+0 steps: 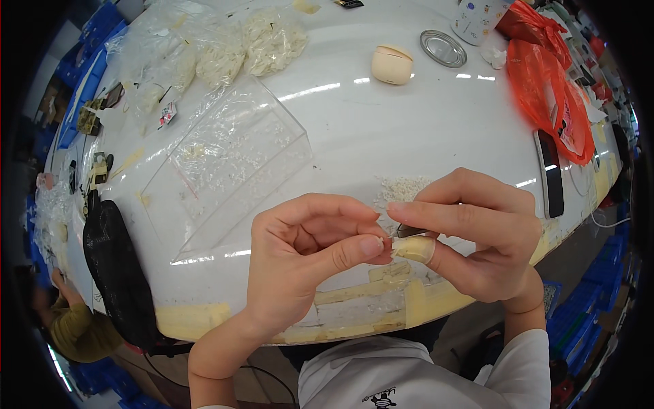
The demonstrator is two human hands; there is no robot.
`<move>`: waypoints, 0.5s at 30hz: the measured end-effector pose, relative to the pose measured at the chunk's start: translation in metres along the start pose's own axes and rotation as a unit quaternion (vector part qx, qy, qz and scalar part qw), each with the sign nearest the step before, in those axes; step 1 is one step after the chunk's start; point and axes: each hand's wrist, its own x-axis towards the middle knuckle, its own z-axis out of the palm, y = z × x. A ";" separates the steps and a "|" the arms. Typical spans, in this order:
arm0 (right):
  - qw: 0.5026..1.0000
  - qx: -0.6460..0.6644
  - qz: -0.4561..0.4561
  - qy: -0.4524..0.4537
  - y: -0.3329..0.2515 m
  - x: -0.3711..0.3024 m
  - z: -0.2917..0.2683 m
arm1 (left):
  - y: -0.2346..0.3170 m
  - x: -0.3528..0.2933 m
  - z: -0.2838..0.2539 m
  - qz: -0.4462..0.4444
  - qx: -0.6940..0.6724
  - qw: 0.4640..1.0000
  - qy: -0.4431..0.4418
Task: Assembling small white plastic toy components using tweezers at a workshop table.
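Close together over the near edge of the table, my two hands meet at the fingertips. Thumb and index finger of my left hand [300, 252] pinch around a tiny white piece [381, 240], mostly hidden by the fingertips. My right hand [480, 235] grips a small, dark, flat metal piece [407, 232] between thumb and fingers; its exact kind is unclear. Yellowish tape [415, 249] wraps the right thumb. Just beyond the fingertips, a loose pile of tiny white pieces [403, 188] lies on the white table [354, 136].
A clear shallow tray [235, 163] with scattered white bits lies left of centre. Plastic bags [272, 41] of pale pieces stand behind it, and a black pouch [119, 273] lies at left. A cream case [392, 65], metal lid [443, 48], red bag [545, 95] and phone [549, 174] lie far and right.
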 end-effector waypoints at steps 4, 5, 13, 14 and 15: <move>1.000 0.009 -0.001 0.001 0.003 -0.002 0.000 | -0.002 -0.003 0.000 0.049 0.077 0.996 -0.005; 1.000 0.013 -0.002 -0.002 0.004 -0.002 0.000 | -0.002 -0.004 0.000 0.064 0.098 0.993 -0.008; 0.999 0.029 -0.020 -0.019 0.007 -0.002 -0.001 | 0.004 -0.006 0.003 0.081 0.192 0.978 -0.020; 0.999 0.031 -0.018 -0.020 0.007 -0.002 0.000 | 0.004 -0.006 0.005 0.075 0.181 0.981 -0.004; 0.999 0.033 -0.016 -0.021 0.007 -0.002 0.000 | 0.004 -0.005 0.006 0.068 0.169 0.983 0.011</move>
